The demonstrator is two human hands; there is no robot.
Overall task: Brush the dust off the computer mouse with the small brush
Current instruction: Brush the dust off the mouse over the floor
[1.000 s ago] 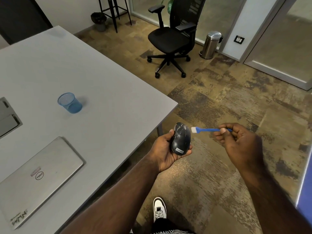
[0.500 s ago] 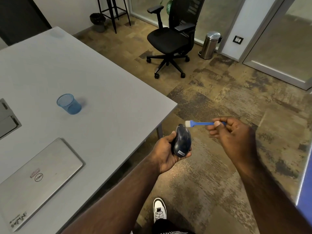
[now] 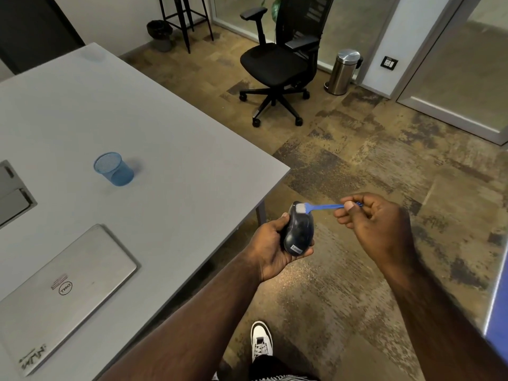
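A dark blue computer mouse with a small label near its rear rests in my left hand, held over the floor just off the table's corner. A small blue brush with white bristles is pinched by its handle in my right hand. The bristles lie on the mouse's front end. My left palm hides the mouse's underside.
A grey table at left carries a blue mesh cup, a closed silver laptop and a cable hatch. A black office chair and a steel bin stand beyond. My white shoe is below.
My right hand has brought the brush left, from beside the mouse onto its front end. My left hand has turned the mouse slightly.
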